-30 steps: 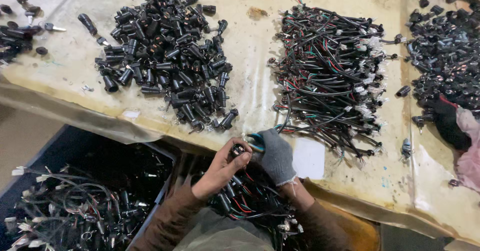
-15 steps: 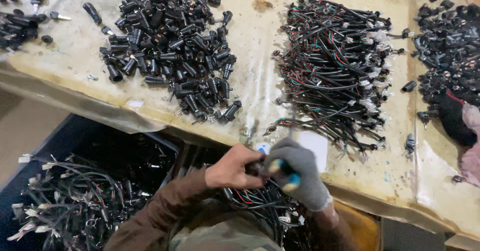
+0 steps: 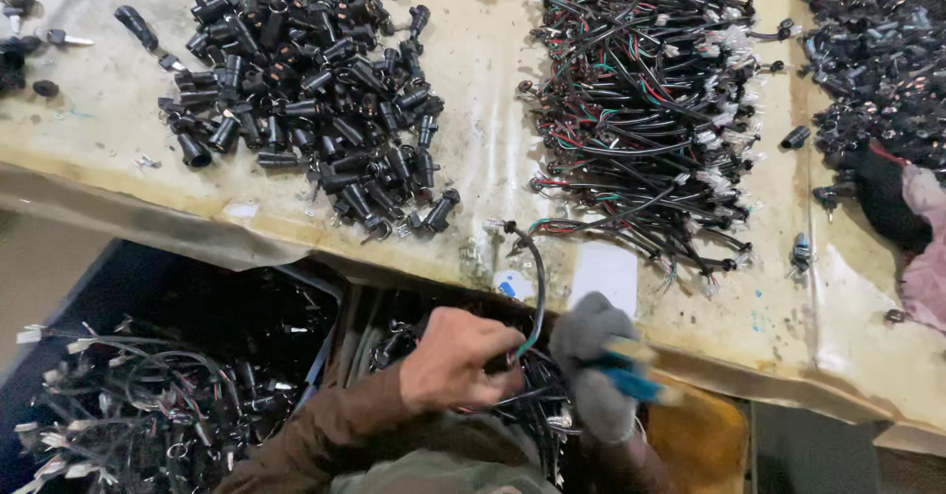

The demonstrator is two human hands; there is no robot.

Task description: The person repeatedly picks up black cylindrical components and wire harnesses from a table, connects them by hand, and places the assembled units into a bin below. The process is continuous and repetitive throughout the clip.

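Observation:
My bare left hand [image 3: 455, 358] is closed around a black wire lead [image 3: 535, 275] that arches up toward the table edge. My right hand [image 3: 591, 371], in a grey knit glove, grips a blue-handled tool [image 3: 631, 381], blurred by motion. Both hands hover just below the worktable's front edge [image 3: 473, 258], above a bin of finished black wired parts [image 3: 537, 425]. On the table lie a pile of black cylindrical plugs [image 3: 305, 90] at the left and a heap of coloured wire harnesses [image 3: 641, 110] in the middle.
A dark crate of tangled wired assemblies [image 3: 148, 395] sits at lower left. More black parts [image 3: 877, 51] pile at the table's far right beside a pink cloth [image 3: 921, 258]. A white card [image 3: 603, 272] lies near the table edge. Loose plugs [image 3: 20, 51] scatter far left.
The view has shifted lower. My hands have separated a little; the gloved right hand moved right with the tool, and the wire lead now loops up from my left hand.

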